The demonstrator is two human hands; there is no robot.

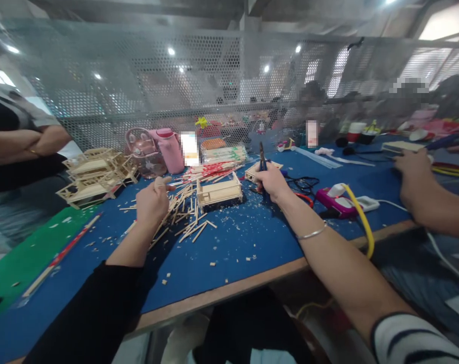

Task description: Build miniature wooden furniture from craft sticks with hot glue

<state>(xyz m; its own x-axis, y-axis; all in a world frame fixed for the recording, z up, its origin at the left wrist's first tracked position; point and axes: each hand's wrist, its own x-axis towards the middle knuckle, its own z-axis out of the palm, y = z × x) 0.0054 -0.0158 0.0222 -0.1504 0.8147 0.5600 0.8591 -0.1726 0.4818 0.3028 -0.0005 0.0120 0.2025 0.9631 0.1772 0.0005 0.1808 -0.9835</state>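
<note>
My right hand (272,180) grips a pair of pliers (262,151) with dark jaws pointing upward. Behind that hand lies a small wooden piece (251,173), partly covered by it. My left hand (152,203) is closed over the left side of a pile of short wooden sticks (184,205); what its fingers hold, if anything, is hidden. Between my hands a small wooden frame model (220,192), like a tiny bed or bench, stands on the blue tabletop (199,263).
Several finished-looking wooden models (96,174) are stacked at left. A pink bottle (171,151) and red-tipped sticks (214,171) stand behind the pile. To the right are a purple power strip (337,203), a yellow cable (360,217) and a co-worker's hand (415,169). Another person stands at left.
</note>
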